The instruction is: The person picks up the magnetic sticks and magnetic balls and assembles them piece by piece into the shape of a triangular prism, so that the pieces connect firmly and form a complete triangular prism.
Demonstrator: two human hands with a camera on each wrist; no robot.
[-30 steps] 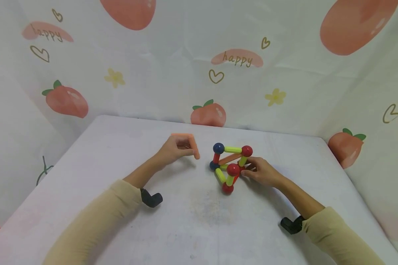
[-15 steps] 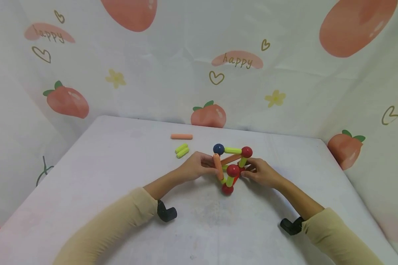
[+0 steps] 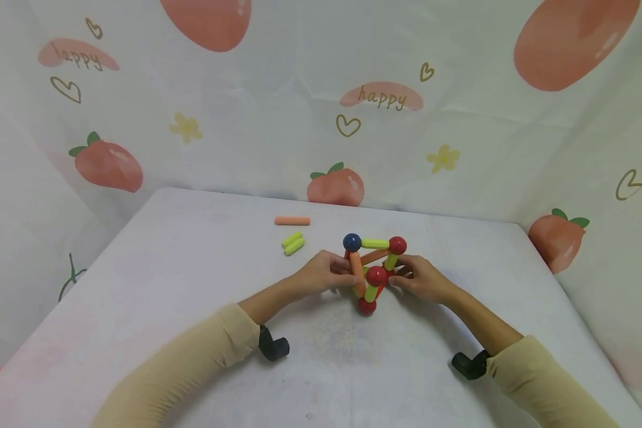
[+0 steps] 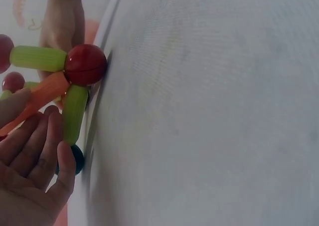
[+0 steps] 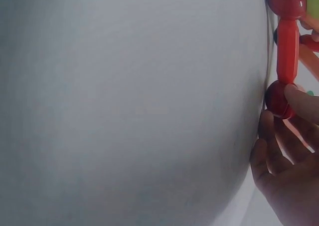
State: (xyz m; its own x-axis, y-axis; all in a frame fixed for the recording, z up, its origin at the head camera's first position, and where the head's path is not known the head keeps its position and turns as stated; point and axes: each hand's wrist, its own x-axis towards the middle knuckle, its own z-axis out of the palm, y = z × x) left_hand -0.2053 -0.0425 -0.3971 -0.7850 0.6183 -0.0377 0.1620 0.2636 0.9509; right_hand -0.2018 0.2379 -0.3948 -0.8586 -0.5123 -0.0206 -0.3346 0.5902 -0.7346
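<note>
A ball-and-stick frame of red and blue balls joined by yellow-green, red and orange sticks stands on the table. My left hand (image 3: pixel 321 274) pinches an orange stick (image 3: pixel 356 267) that slants across the frame's left side, from the upper blue ball (image 3: pixel 352 242) down to the lower front red ball (image 3: pixel 367 306). In the left wrist view the stick's end meets a red ball (image 4: pixel 85 65). My right hand (image 3: pixel 422 278) grips a low red ball at the frame's right side; in the right wrist view the thumb lies over that red ball (image 5: pixel 278 99), below a red stick (image 5: pixel 287 51).
Behind my left hand, a loose orange stick (image 3: pixel 292 221) and two yellow-green sticks (image 3: pixel 293 243) lie on the white table (image 3: pixel 219 232). A patterned cloth (image 3: pixel 278 119) hangs behind the table. A black wrist mount (image 3: pixel 273 345) sits at my left cuff.
My left hand has brought the orange stick rightward from the loose sticks to the frame, and its upper end now meets the blue ball. The right hand keeps its place.
</note>
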